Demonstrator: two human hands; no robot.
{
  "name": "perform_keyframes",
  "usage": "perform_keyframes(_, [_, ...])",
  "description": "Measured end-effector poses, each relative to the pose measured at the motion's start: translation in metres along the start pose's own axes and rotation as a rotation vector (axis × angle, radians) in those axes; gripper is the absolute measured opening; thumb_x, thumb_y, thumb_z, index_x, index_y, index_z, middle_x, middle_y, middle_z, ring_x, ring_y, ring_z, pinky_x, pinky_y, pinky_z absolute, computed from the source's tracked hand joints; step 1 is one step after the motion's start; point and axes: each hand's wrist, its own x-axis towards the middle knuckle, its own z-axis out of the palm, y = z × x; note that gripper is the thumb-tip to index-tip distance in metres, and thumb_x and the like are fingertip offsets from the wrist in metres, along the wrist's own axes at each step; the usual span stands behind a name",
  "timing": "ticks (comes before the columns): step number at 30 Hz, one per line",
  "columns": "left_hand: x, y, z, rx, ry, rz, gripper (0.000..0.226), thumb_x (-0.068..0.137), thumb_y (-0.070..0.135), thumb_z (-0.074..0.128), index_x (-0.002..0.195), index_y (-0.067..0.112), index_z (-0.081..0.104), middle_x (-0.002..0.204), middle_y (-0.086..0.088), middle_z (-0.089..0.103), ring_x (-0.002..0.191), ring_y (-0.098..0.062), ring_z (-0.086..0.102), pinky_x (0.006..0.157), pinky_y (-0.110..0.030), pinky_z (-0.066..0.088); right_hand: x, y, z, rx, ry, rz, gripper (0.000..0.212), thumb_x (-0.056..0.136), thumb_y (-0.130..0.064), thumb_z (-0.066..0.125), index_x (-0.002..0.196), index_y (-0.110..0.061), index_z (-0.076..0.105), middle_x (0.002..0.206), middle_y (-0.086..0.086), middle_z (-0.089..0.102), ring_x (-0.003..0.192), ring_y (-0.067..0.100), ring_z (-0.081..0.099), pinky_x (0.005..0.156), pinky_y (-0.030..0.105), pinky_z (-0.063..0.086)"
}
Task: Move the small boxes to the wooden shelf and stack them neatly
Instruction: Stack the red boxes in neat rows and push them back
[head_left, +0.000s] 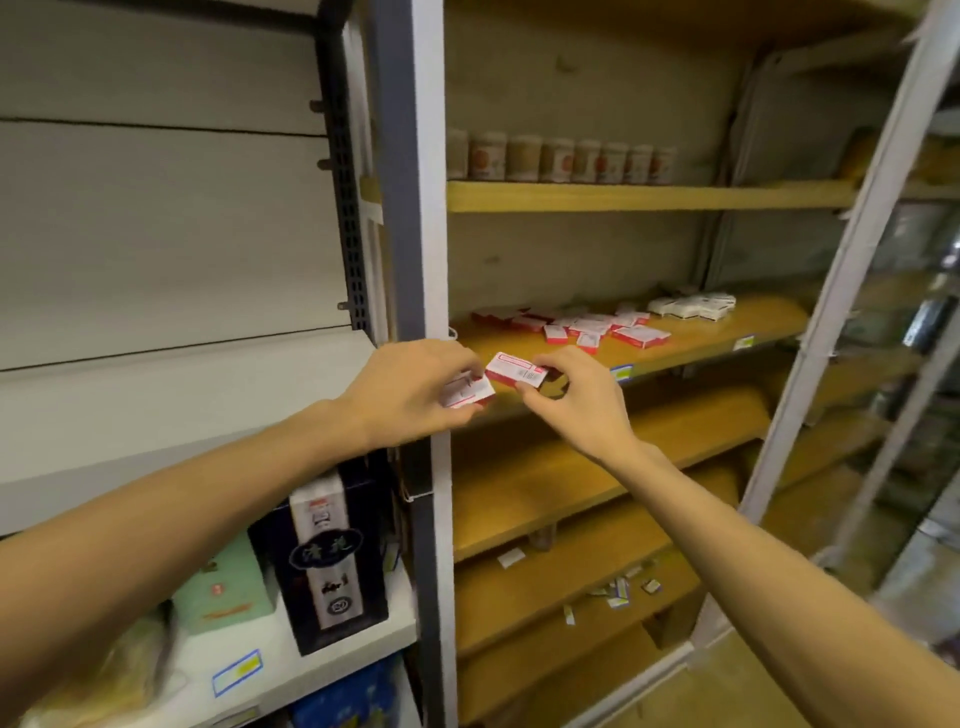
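**Two small boxes held in front of the wooden shelf**

Left hand (410, 387) curled round a red-and-white small box (466, 393), gripped between thumb and fingers. Right hand (576, 400) pinching a second red-and-white box (516, 370) by its right end, label face up, tilted slightly. Both boxes close together, nearly touching at their near corners, raised just before the front edge of the wooden shelf (691, 345). On that shelf, a loose scatter of red-and-white boxes (597, 327) lying flat at odd angles, not stacked. Further right on the same board, a small cluster of white packs (693, 305). One shelf up, a row of pale jars (561, 156), blurred. Down left, on a white shelf, a tall dark box (327, 561) beside a pale green box (223, 587).
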Motion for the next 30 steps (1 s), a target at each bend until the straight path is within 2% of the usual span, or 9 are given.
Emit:
perform_keyframes(3, [0.041, 0.017, 0.031, 0.048, -0.069, 0.102, 0.036, 0.092, 0.053, 0.060, 0.121, 0.031, 0.060, 0.114, 0.009, 0.065, 0.100, -0.009, 0.059, 0.075, -0.022, 0.050, 0.012, 0.056, -0.016, -0.036, -0.063, -0.024, 0.044, 0.091, -0.045, 0.069, 0.130, -0.024, 0.064, 0.121, -0.009, 0.063, 0.108, 0.006, 0.057, 0.087, 0.031, 0.055])
perform_keyframes(5, [0.073, 0.029, 0.053, 0.095, -0.128, 0.162, 0.037, 0.094, 0.051, 0.059, 0.124, 0.031, 0.057, 0.115, 0.009, 0.064, 0.100, -0.008, 0.058, 0.072, -0.020, 0.046, 0.024, 0.094, -0.027, -0.069, -0.107, -0.032, 0.046, 0.093, -0.047, 0.066, 0.133, -0.024, 0.062, 0.123, -0.008, 0.062, 0.110, 0.007, 0.057, 0.088, 0.032, 0.055])
perform_keyframes(7, [0.108, 0.036, 0.072, 0.101, -0.129, 0.102, 0.039, 0.094, 0.051, 0.060, 0.127, 0.033, 0.055, 0.119, 0.011, 0.063, 0.104, -0.008, 0.057, 0.075, -0.018, 0.041, 0.041, 0.131, -0.036, -0.093, -0.126, -0.024, 0.049, 0.094, -0.048, 0.065, 0.136, -0.023, 0.061, 0.128, -0.007, 0.061, 0.115, 0.008, 0.057, 0.092, 0.029, 0.053])
perform_keyframes(10, [0.157, 0.040, 0.099, 0.052, -0.086, -0.033, 0.043, 0.092, 0.054, 0.062, 0.129, 0.033, 0.056, 0.124, 0.011, 0.064, 0.112, -0.011, 0.059, 0.083, -0.024, 0.049, 0.067, 0.178, -0.048, -0.054, -0.120, 0.019, 0.050, 0.096, -0.044, 0.065, 0.140, -0.022, 0.059, 0.136, -0.005, 0.059, 0.122, 0.011, 0.055, 0.098, 0.029, 0.050])
perform_keyframes(14, [0.203, 0.031, 0.133, 0.035, -0.164, -0.200, 0.046, 0.089, 0.060, 0.063, 0.126, 0.033, 0.058, 0.126, 0.013, 0.065, 0.112, -0.010, 0.061, 0.086, -0.028, 0.052, 0.091, 0.222, -0.052, -0.022, -0.173, 0.025, 0.049, 0.097, -0.039, 0.065, 0.141, -0.021, 0.058, 0.138, -0.005, 0.058, 0.125, 0.011, 0.054, 0.101, 0.029, 0.048])
perform_keyframes(17, [0.224, 0.024, 0.156, -0.032, -0.223, -0.281, 0.048, 0.086, 0.065, 0.063, 0.123, 0.035, 0.059, 0.122, 0.015, 0.066, 0.104, -0.008, 0.061, 0.080, -0.026, 0.053, 0.107, 0.245, -0.050, -0.006, -0.224, 0.022, 0.047, 0.097, -0.036, 0.065, 0.141, -0.022, 0.057, 0.139, -0.005, 0.058, 0.127, 0.012, 0.054, 0.103, 0.029, 0.048])
perform_keyframes(20, [0.233, 0.018, 0.178, -0.122, -0.277, -0.308, 0.048, 0.087, 0.061, 0.065, 0.127, 0.034, 0.059, 0.125, 0.013, 0.066, 0.106, -0.005, 0.061, 0.084, -0.026, 0.056, 0.120, 0.263, -0.044, 0.012, -0.308, 0.044, 0.053, 0.097, -0.035, 0.066, 0.147, -0.022, 0.052, 0.144, -0.004, 0.057, 0.129, 0.013, 0.054, 0.101, 0.030, 0.050])
perform_keyframes(26, [0.238, 0.015, 0.209, -0.228, -0.166, -0.330, 0.045, 0.089, 0.056, 0.065, 0.127, 0.031, 0.061, 0.128, 0.012, 0.063, 0.113, -0.006, 0.057, 0.091, -0.027, 0.052, 0.140, 0.276, -0.031, -0.039, -0.393, -0.016, 0.062, 0.092, -0.041, 0.069, 0.149, -0.028, 0.047, 0.146, -0.008, 0.055, 0.132, 0.010, 0.051, 0.105, 0.037, 0.051])
perform_keyframes(30, [0.244, 0.002, 0.216, -0.281, -0.139, -0.354, 0.050, 0.081, 0.063, 0.070, 0.122, 0.036, 0.062, 0.115, 0.021, 0.063, 0.102, -0.002, 0.056, 0.082, -0.026, 0.052, 0.159, 0.273, -0.032, -0.160, -0.448, -0.101, 0.062, 0.088, -0.050, 0.068, 0.146, -0.033, 0.051, 0.146, -0.011, 0.055, 0.133, 0.009, 0.050, 0.108, 0.040, 0.048])
